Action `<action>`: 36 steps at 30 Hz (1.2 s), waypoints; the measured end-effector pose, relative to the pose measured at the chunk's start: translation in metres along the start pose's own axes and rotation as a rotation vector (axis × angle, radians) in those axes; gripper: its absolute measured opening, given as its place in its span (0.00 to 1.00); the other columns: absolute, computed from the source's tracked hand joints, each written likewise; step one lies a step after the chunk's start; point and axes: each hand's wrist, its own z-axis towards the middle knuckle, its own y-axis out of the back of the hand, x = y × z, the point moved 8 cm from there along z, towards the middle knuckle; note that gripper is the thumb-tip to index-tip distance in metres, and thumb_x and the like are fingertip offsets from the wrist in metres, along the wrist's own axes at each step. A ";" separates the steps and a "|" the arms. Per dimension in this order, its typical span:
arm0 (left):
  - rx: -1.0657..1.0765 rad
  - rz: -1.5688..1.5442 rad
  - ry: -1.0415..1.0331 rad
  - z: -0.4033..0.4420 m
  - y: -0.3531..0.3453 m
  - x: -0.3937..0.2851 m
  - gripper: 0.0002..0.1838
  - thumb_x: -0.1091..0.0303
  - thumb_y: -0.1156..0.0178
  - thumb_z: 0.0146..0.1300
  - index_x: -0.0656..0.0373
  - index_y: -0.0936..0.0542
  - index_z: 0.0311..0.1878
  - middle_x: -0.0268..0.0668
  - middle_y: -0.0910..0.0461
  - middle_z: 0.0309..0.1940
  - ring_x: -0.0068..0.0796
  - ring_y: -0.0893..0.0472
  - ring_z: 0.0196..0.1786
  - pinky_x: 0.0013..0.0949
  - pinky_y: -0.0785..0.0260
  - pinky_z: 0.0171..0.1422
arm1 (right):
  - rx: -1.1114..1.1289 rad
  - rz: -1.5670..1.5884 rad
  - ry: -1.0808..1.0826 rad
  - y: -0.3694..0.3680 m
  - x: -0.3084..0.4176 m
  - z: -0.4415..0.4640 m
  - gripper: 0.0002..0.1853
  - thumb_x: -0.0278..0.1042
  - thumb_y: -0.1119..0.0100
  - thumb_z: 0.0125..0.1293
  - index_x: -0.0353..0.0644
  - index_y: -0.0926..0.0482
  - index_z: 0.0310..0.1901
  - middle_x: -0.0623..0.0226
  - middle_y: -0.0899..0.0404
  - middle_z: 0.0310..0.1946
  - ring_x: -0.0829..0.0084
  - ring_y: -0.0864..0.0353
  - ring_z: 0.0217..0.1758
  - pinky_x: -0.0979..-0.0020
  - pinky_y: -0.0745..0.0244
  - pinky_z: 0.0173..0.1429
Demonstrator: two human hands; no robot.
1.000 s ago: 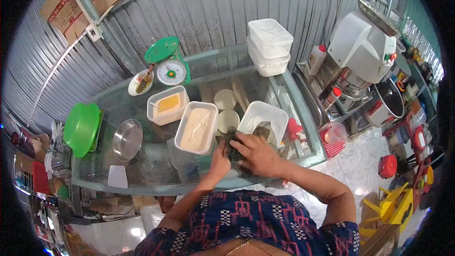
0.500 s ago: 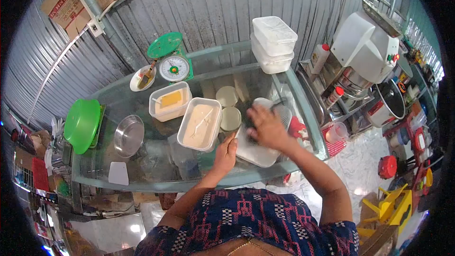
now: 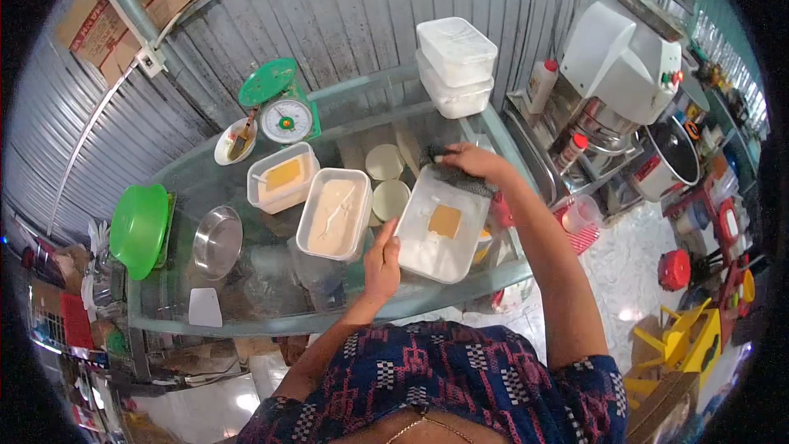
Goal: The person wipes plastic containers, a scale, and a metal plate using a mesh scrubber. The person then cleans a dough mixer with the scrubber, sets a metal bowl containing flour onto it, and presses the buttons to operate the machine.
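Note:
A white plastic container (image 3: pixel 419 234) with a brown square (image 3: pixel 445 221) on its bottom stands on the glass table. At its lower left side is my left hand (image 3: pixel 382 263), fingers bent against the rim. My right hand (image 3: pixel 472 162) is at the far edge of this container, its fingers closed on a dark mesh cloth (image 3: pixel 462 178). To the left sits a tub of pale beige mixture (image 3: pixel 334 218) with a white utensil in it. Another tub (image 3: pixel 283 178) holds pale mixture and a yellow piece. Two round lids (image 3: pixel 390 200) lie between the tubs and the container.
Around the glass table (image 3: pixel 271 296) are a green scale (image 3: pixel 288 119), a bowl with a brush (image 3: pixel 236 142), a steel bowl (image 3: pixel 218 242), a green basin (image 3: pixel 138 232), a white scraper (image 3: pixel 205 307) and stacked white boxes (image 3: pixel 457 66). A mixer (image 3: pixel 616 66) stands right.
My right hand has carried the dark mesh from the near side to the container's far edge. My left hand has gone to the container's side. The brown square now shows inside.

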 end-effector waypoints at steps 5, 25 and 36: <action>-0.075 -0.028 -0.046 0.000 -0.001 -0.014 0.20 0.69 0.57 0.67 0.64 0.30 0.61 0.52 0.24 0.53 0.42 0.24 0.56 0.35 0.36 0.60 | 0.044 0.242 0.088 0.009 -0.095 0.027 0.18 0.41 0.43 0.60 0.34 0.20 0.42 0.65 0.19 0.37 0.71 0.22 0.36 0.69 0.27 0.43; -0.064 -0.361 0.174 -0.008 -0.031 -0.002 0.34 0.69 0.53 0.66 0.62 0.53 0.72 0.46 0.39 0.66 0.37 0.34 0.63 0.32 0.45 0.67 | -0.710 0.676 0.257 -0.077 -0.074 -0.156 0.19 0.36 0.43 0.64 0.37 0.29 0.54 0.68 0.24 0.43 0.75 0.26 0.45 0.72 0.30 0.51; 0.287 -0.954 0.906 0.003 -0.062 0.017 0.29 0.52 0.41 0.59 0.50 0.34 0.61 0.34 0.27 0.55 0.34 0.26 0.56 0.44 0.29 0.53 | -0.455 0.998 0.151 -0.030 -0.052 -0.147 0.13 0.27 0.40 0.57 0.33 0.23 0.44 0.69 0.21 0.32 0.78 0.23 0.33 0.76 0.28 0.39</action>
